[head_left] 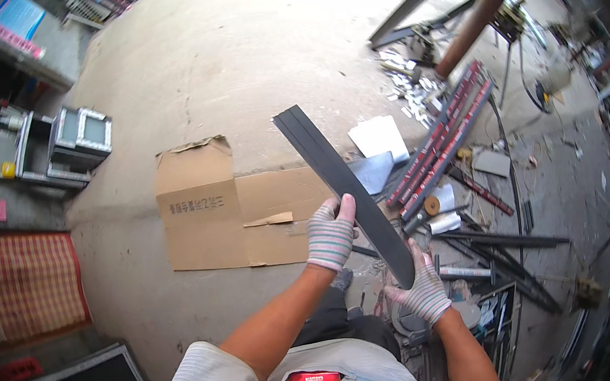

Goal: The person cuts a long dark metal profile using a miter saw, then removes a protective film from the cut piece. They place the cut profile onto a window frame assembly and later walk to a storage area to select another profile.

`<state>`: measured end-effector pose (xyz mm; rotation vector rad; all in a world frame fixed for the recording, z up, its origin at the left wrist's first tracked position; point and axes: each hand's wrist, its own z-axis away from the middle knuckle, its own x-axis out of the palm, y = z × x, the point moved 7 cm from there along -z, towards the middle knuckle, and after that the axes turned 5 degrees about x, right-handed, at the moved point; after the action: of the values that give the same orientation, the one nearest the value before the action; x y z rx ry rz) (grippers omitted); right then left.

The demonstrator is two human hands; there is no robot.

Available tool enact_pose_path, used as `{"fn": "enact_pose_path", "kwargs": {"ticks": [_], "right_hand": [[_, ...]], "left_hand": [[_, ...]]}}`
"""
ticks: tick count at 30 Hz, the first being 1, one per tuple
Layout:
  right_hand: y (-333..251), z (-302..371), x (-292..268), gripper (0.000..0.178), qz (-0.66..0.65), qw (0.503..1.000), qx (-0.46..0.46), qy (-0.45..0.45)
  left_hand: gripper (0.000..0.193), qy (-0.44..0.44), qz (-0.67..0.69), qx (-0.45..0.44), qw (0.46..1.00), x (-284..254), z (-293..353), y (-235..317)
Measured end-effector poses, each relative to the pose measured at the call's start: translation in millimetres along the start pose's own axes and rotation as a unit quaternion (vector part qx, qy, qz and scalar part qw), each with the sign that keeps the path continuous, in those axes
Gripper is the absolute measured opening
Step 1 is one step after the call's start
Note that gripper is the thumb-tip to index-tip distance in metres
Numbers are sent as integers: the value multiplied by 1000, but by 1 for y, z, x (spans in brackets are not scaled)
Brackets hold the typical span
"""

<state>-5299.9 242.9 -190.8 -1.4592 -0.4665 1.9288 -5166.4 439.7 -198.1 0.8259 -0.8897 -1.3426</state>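
Note:
A long dark grey profile bar, with a groove along its length, slants in front of me from upper left to lower right. My left hand, in a striped knit glove with bare fingertips, is closed around its middle, the thumb lying on the top face. At the near end my right hand, gloved the same way, grips the bar with the palm turned up. Both hands hold it above the floor. Part of a flattened cardboard box lies beyond my left hand.
Red-wrapped profile bars lie at right, beside white sheets and a heap of offcuts. Dark strips clutter the floor near my right hand. A rusty pole slants across the upper right. Framed windows stand at left.

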Motion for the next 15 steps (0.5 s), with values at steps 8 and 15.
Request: {"fn": "enact_pose_path", "kwargs": {"ticks": [8,15], "right_hand": [[-66,-66,15,44,-314,912,62,-258],[-134,-171,12,69,-473,765,109,-424]], "left_hand": [[37,17,116,58,991,-74,-38,68],[35,66,87,26,994,-127,-98,62]]}}
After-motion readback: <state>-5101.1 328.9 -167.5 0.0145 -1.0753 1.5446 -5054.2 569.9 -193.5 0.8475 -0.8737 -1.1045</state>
